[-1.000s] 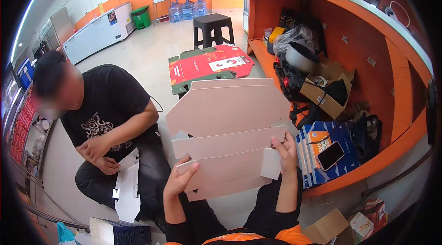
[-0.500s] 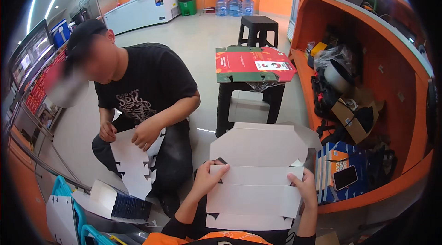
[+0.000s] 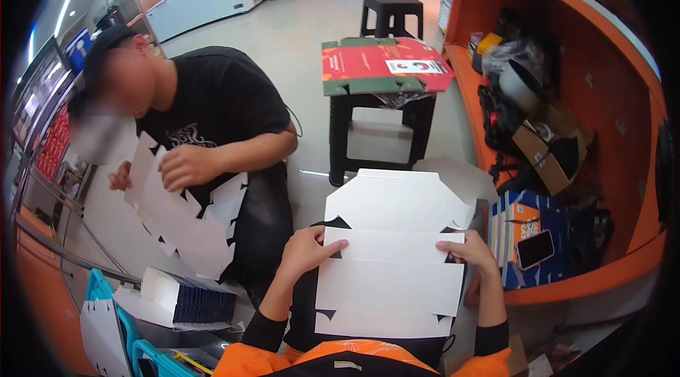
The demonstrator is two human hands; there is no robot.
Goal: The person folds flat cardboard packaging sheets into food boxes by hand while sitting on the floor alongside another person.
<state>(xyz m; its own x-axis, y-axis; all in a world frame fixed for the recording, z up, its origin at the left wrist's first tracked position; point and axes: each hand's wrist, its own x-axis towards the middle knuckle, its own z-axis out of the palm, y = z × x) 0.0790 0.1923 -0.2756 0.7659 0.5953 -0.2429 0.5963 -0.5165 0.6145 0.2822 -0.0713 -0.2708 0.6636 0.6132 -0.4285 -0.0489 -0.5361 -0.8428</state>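
Observation:
A white die-cut cardboard box blank [image 3: 388, 283] lies spread before me, creased across, with notches along its side edges. My left hand [image 3: 309, 251] grips its left edge, thumb on top and fingers underneath. On the opposite edge my right hand [image 3: 467, 248] pinches it the same way. The blank's far panel [image 3: 386, 196] slants away from me with cut corners. Across to the left, a seated co-worker in a black shirt holds another white box blank [image 3: 180, 217] in both hands.
A black stool [image 3: 340, 129] carries red and green flat cardboard [image 3: 354, 65]. Right stands an orange shelf [image 3: 623, 164] with a phone [image 3: 535, 249] on a blue box. Folded boxes [image 3: 202, 306] are stacked at lower left beside a turquoise frame [image 3: 122, 327]. Another black stool [image 3: 393, 5] stands farther back.
My hands keep their hold on the blank, which now looks flatter and squarer to me. The co-worker has lifted and tilted the other blank upward. My view has tipped slightly downward.

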